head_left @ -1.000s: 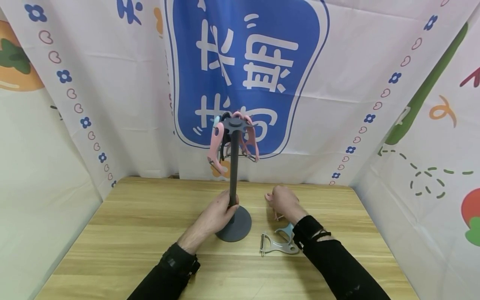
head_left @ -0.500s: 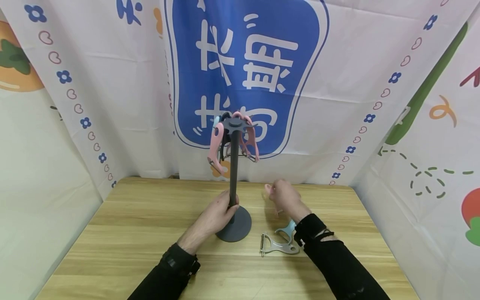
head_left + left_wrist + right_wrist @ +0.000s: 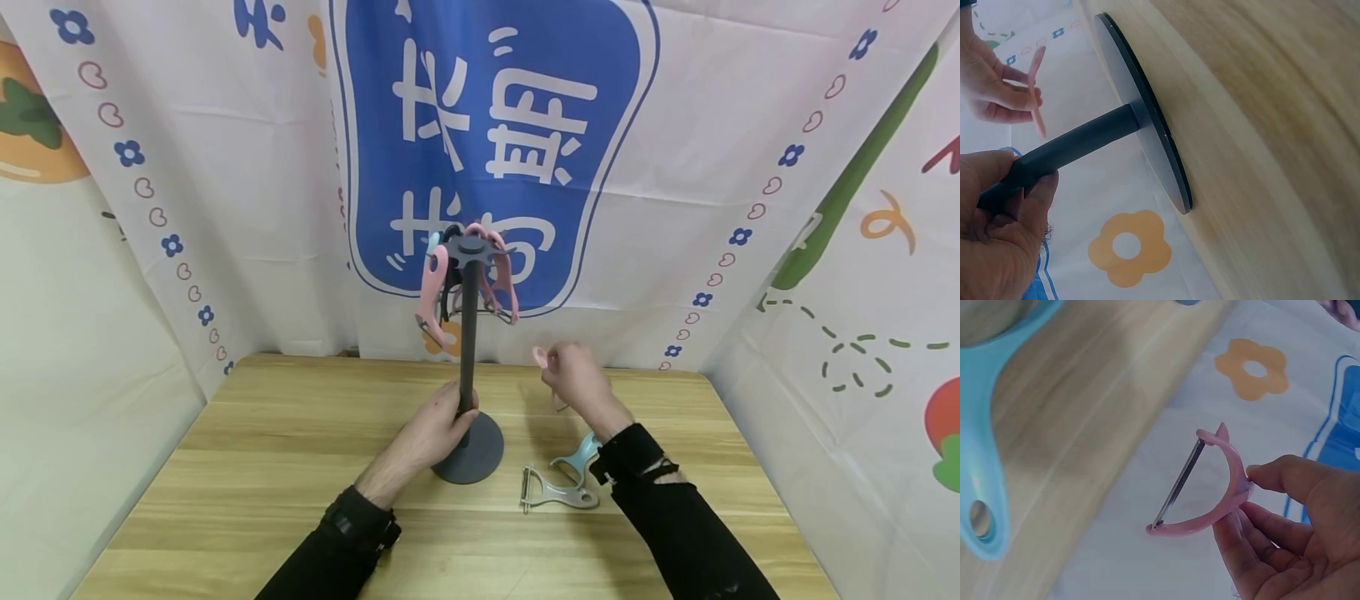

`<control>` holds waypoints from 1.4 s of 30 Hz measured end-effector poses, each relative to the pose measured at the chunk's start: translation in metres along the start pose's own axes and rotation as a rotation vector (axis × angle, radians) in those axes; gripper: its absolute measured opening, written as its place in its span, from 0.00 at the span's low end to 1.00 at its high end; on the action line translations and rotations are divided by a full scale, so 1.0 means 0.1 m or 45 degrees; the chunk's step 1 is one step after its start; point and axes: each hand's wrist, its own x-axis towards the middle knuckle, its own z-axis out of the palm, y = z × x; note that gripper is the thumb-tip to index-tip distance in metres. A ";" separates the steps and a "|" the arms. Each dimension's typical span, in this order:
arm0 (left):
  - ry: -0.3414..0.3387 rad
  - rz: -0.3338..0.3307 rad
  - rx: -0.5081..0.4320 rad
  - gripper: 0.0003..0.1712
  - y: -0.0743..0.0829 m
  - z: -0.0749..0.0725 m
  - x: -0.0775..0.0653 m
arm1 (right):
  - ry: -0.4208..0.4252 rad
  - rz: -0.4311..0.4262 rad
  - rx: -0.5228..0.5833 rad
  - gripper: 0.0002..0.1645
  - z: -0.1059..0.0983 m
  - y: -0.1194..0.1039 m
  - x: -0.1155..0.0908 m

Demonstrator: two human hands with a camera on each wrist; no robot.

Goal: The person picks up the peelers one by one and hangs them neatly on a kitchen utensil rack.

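Observation:
My left hand grips the lower pole of a dark grey stand, just above its round base. In the left wrist view its fingers curl round the pole. Pink peelers, a black one and a light blue one hang from the hooks at the stand's top. My right hand, right of the pole, pinches a pink peeler between thumb and fingers, raised over the table. Its metal blade faces away from the palm in the right wrist view. On the table lie a light blue peeler and a grey peeler.
The wooden table ends at a printed cloth backdrop with a large blue patch. More cloth hangs at the left and right sides. The light blue peeler partly sits under the right wrist in the head view.
My right hand has lifted the pink peeler up from the table, moving slightly away and to the right. The left hand and the stand have stayed put.

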 end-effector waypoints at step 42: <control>0.000 0.001 0.003 0.06 -0.01 0.01 0.01 | 0.539 -0.267 0.202 0.22 -0.65 -0.58 -0.22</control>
